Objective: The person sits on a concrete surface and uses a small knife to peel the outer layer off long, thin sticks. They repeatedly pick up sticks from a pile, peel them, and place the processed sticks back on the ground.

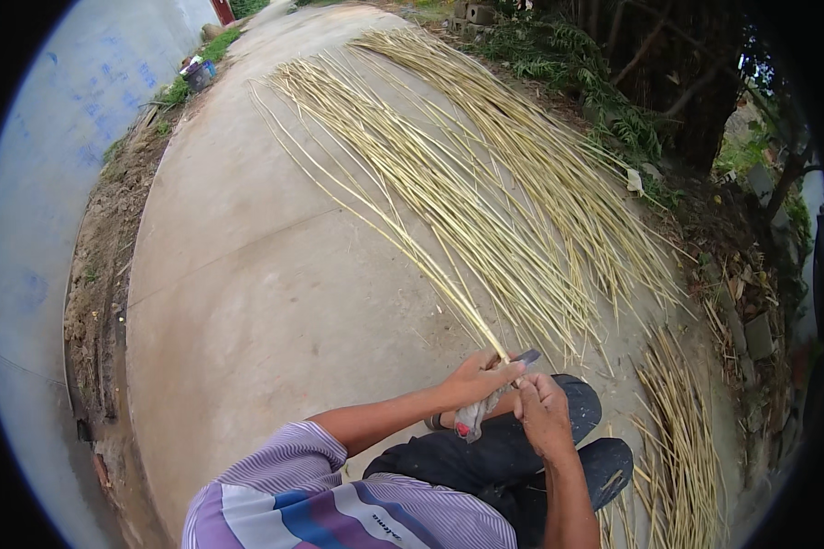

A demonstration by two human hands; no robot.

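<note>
Your left hand [474, 380] grips sticks [482, 326], right hand [545, 416] pinching their ends; piles ahead [430, 188] perhaps wait, rightward pile [677, 430] perhaps done.

Purple-striped shirt [339, 514] (short-sleeved), 2 dark trouser legs [485, 460]

A pale wall [59, 174] stands left; foliage [630, 126] right.

The right hand [544, 416] hides the near ends of the held stalks [488, 332]; the left hand [474, 381] partly covers the dark blade [528, 356]. At lower right, the frame's edge cuts another bundle [682, 448].
</note>
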